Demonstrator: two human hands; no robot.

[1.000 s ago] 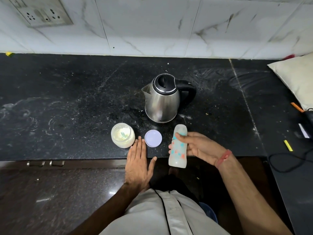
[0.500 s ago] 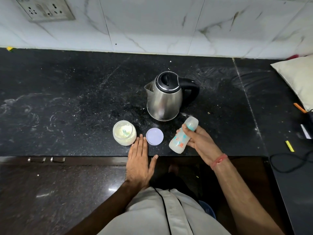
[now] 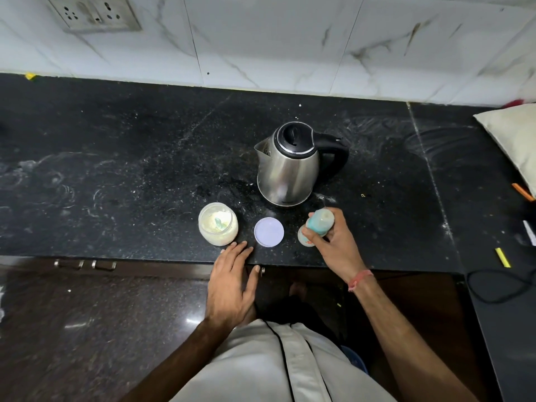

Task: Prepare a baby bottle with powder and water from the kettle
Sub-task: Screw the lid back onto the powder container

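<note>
My right hand [image 3: 333, 245] grips the baby bottle [image 3: 317, 224], a translucent bottle with a teal cap and orange marks, nearly upright with its base near the black counter [image 3: 130, 169]. A steel kettle [image 3: 288, 166] with a black lid and handle stands just behind it. An open jar of pale powder [image 3: 218, 223] with a small scoop inside sits to the left. Its round lilac lid [image 3: 269, 231] lies flat between jar and bottle. My left hand [image 3: 233, 281] rests flat on the counter's front edge, fingers apart, just in front of the jar and lid.
A white tiled wall with a socket plate [image 3: 92, 13] runs behind the counter. At the right lie a cushion [image 3: 513, 137], an orange pencil [image 3: 522, 192], a yellow strip [image 3: 502, 257] and a black cable [image 3: 499, 288]. Drawer handles [image 3: 84, 264] sit under the counter edge.
My right hand has carried the bottle from over the counter's edge forward onto the counter and turned it from lying sideways toward upright. The left hand has stayed in place.
</note>
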